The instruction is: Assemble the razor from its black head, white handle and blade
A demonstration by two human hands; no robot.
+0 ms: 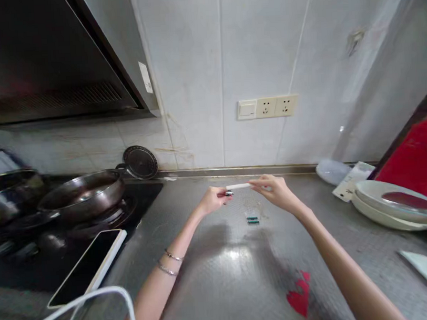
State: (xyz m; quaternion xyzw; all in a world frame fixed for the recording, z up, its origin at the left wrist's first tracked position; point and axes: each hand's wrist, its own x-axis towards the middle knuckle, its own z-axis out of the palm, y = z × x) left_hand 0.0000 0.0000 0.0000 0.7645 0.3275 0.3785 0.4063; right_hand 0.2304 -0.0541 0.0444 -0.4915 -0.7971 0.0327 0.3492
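Both my hands are raised over a steel counter (pixel 219 274). My right hand (pixel 274 190) pinches one end of a slim white stick-like device (pixel 240 186). My left hand (pixel 212 199) is closed on a small dark cylinder, probably a battery (pixel 228 193), held at the device's left end. Two or three small batteries in a clear wrapper (pixel 253 218) lie on the counter just below my hands. My left wrist wears two thin bracelets.
A frying pan (pixel 82 190) sits on the black hob at left, with a pot beside it. A tablet (pixel 88 266) leans on the hob's edge; a white cable (pixel 81 305) loops below. Stacked white plates (pixel 391 203) stand at right. A wall socket panel (pixel 267 107) is above.
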